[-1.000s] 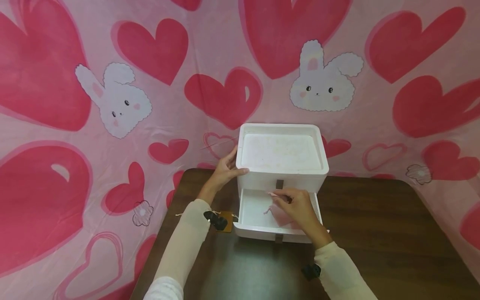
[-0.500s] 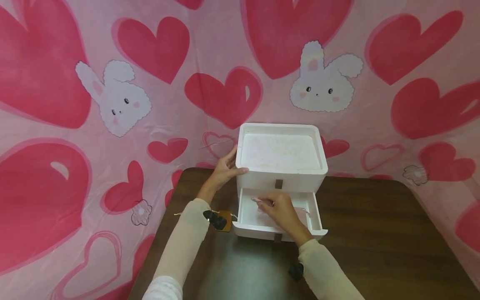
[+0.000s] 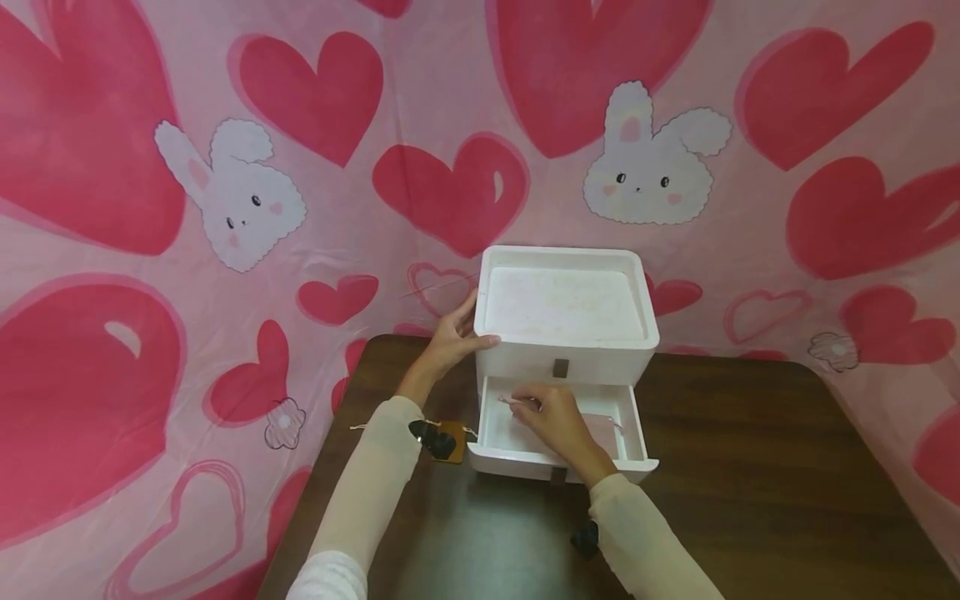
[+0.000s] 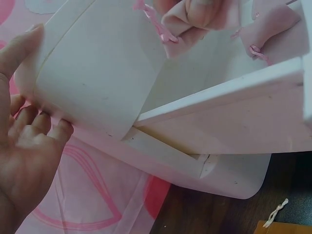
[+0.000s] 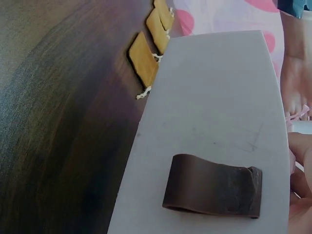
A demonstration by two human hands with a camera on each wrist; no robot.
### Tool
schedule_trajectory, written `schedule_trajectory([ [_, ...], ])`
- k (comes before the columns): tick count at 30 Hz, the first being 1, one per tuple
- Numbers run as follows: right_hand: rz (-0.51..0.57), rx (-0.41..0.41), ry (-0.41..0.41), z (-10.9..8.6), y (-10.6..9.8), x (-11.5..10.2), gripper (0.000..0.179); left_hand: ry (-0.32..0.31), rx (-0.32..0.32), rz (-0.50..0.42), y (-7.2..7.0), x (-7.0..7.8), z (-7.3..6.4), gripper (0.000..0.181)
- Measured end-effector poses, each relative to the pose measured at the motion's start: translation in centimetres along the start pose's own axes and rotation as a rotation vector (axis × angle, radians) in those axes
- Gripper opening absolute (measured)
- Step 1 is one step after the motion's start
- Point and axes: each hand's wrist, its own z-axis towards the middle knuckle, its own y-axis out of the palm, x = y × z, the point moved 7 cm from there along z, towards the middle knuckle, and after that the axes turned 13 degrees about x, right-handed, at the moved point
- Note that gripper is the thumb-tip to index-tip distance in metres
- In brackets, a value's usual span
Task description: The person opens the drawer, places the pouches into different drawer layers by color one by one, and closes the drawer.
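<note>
A white drawer unit [image 3: 562, 354] stands on the table with its lower drawer [image 3: 517, 459] pulled out. My left hand [image 3: 448, 343] grips the unit's upper left side, thumb over the front edge and fingers curled behind. Inside the drawer, my right hand [image 3: 555, 417] pinches a pink drawstring pouch [image 4: 178, 40], whose cord sticks out beside the fingers; most of this pouch is hidden by the hand in the head view. A second pink pouch [image 3: 600, 429] lies in the drawer's right part, its cord toward the right wall.
A brown pull tab [image 5: 214, 187] sticks out from the drawer front. Several tan drawstring pouches [image 5: 143, 61] lie on the dark wooden table [image 3: 750, 467] left of the unit. A pink heart-patterned cloth [image 3: 450, 108] hangs close behind.
My right hand has moved left inside the drawer with a pouch pinched in its fingers, and the pouch at the right now shows more. My left hand stays on the unit.
</note>
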Motion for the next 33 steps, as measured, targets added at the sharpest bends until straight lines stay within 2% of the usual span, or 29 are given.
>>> schedule_trajectory([
  [4, -0.019, -0.015, 0.008, -0.05, 0.11, 0.07, 0.013, 0.003, 0.001, 0.007, 0.12, 0.05, 0.04, 0.096],
  [11, -0.117, -0.027, 0.023, -0.39, -0.17, 0.01, 0.017, 0.006, -0.001, 0.010, 0.17, 0.01, 0.02, 0.096],
  [17, -0.201, -0.075, 0.092, -0.66, -0.02, 0.30, 0.032, 0.001, -0.002, 0.013, 0.21, -0.15, -0.03, 0.096],
  [20, -0.230, -0.084, 0.093, -0.66, -0.05, 0.30, 0.039, 0.012, -0.004, 0.018, 0.24, -0.07, -0.08, 0.096],
  [26, -0.230, -0.079, 0.057, -0.56, -0.41, -0.03, 0.051, 0.010, 0.004, 0.011, 0.18, 0.04, -0.15, 0.095],
  [33, -0.230, -0.083, 0.059, -0.61, -0.69, 0.01, 0.057, 0.000, 0.011, 0.008, 0.23, 0.09, -0.22, 0.094],
])
